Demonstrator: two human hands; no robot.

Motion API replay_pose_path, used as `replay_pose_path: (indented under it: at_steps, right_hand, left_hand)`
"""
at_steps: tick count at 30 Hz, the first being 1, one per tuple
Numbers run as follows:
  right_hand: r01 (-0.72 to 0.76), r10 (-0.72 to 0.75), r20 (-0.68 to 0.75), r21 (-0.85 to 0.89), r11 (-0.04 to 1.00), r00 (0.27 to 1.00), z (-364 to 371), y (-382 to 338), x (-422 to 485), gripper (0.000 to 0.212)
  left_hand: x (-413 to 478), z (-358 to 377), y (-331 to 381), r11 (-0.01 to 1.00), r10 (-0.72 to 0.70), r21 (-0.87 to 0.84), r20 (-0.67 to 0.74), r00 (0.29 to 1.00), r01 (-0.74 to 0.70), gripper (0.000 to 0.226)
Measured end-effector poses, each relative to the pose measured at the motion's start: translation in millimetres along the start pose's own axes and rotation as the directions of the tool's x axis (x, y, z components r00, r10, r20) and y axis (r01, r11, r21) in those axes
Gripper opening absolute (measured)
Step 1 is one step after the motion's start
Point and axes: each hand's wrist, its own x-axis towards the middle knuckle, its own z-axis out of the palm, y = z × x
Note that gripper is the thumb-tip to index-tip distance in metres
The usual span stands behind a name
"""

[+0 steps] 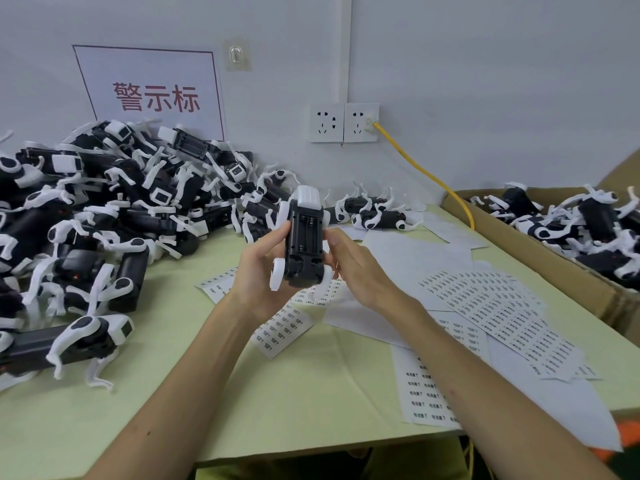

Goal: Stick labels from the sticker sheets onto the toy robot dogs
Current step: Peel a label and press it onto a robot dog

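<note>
A black and white toy robot dog (304, 240) is held belly-up above the table, its open battery compartment facing me. My left hand (263, 271) grips its left side from below. My right hand (353, 268) holds its right side, thumb near the compartment edge. Whether a label is on my fingers cannot be seen. Sticker sheets lie beneath and around: one (282, 329) under my hands, a densely printed one (502, 313) to the right, another (426, 389) near the table's front edge.
A big heap of toy dogs (104, 216) fills the left of the green table (173, 393). A few dogs (377, 211) lie at the back. A cardboard box (540, 258) with more dogs stands at the right. A yellow cable (433, 178) hangs from the wall socket.
</note>
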Motion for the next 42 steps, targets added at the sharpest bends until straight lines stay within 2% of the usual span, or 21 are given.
replay_pose_path:
  at_steps: [7,18,21,24,27,29,35,42]
  right_hand:
    - [0.011,-0.012,-0.007,-0.040,0.999,1.000,-0.4,-2.3,-2.2,0.046]
    - [-0.045,0.043,-0.051,-0.042,0.998,0.998,-3.6,-1.2,-1.5,0.046]
    - [-0.091,0.089,-0.047,-0.037,0.995,0.995,-3.8,-5.4,-3.0,0.048]
    - [-0.224,0.232,-0.081,0.099,0.970,0.969,-5.5,-8.3,2.3,0.039]
    - [-0.367,0.378,0.028,0.321,0.873,0.925,-13.7,-13.3,3.9,0.031]
    - [-0.400,0.397,0.098,0.410,0.820,0.913,-16.8,-15.4,2.2,0.028]
    - [-0.405,0.394,0.122,0.443,0.800,0.911,-13.5,-14.0,0.8,0.012]
    - [-0.409,0.394,0.135,0.467,0.784,0.909,-12.9,-11.3,-0.3,0.006]
  left_hand:
    - [-1.0,-0.3,0.7,1.000,0.013,0.005,0.030,0.999,-0.013,0.053]
    - [-1.8,3.2,-0.5,0.999,0.007,0.041,-0.039,0.999,-0.006,0.052]
    - [-1.4,2.7,-1.4,0.999,0.026,-0.039,-0.075,0.997,-0.029,0.050]
    - [0.7,0.8,-1.4,0.986,0.082,-0.132,-0.140,0.987,-0.100,0.047]
    - [-0.3,-0.4,0.6,0.976,0.150,-0.123,-0.210,0.966,-0.178,0.045]
    - [-1.4,0.6,2.6,0.973,0.182,-0.093,-0.252,0.951,-0.210,0.044]
    - [-4.9,9.6,5.3,0.982,0.179,-0.010,-0.294,0.939,-0.191,0.044]
    - [-6.4,19.8,5.8,0.983,0.181,0.040,-0.281,0.943,-0.177,0.045]
